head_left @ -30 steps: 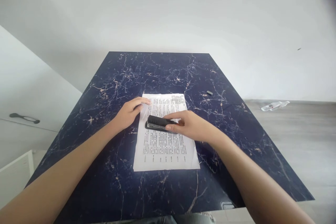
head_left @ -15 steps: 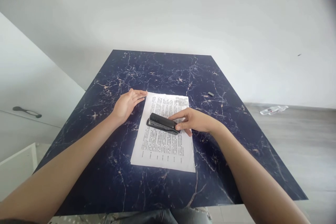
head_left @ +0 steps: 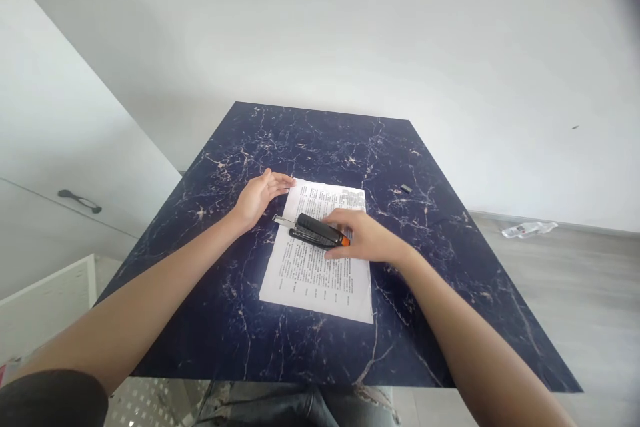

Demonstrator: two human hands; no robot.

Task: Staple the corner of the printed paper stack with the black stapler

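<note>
A black stapler (head_left: pixel 320 232) with an orange piece at its rear lies over the printed paper (head_left: pixel 310 280). Its thin metal tray (head_left: pixel 284 220) sticks out of the front end, past the paper's left edge. My right hand (head_left: pixel 367 237) grips the stapler's rear, thumb on the near side and fingers on the far side. At the far left corner of the paper, my left hand (head_left: pixel 261 199) has its fingers stretched out, the tips touching the edge. It holds nothing.
On the dark blue marbled table (head_left: pixel 320 140), a small dark block (head_left: pixel 406 189) lies to the right of the paper. A clear plastic wrapper (head_left: pixel 529 229) is on the floor at right. A white cabinet with a dark handle (head_left: pixel 80 201) stands at left.
The stapler's metal tray has slid out of its front, and the orange rear piece now shows. My right hand has shifted its grip at the rear. The view has moved slightly.
</note>
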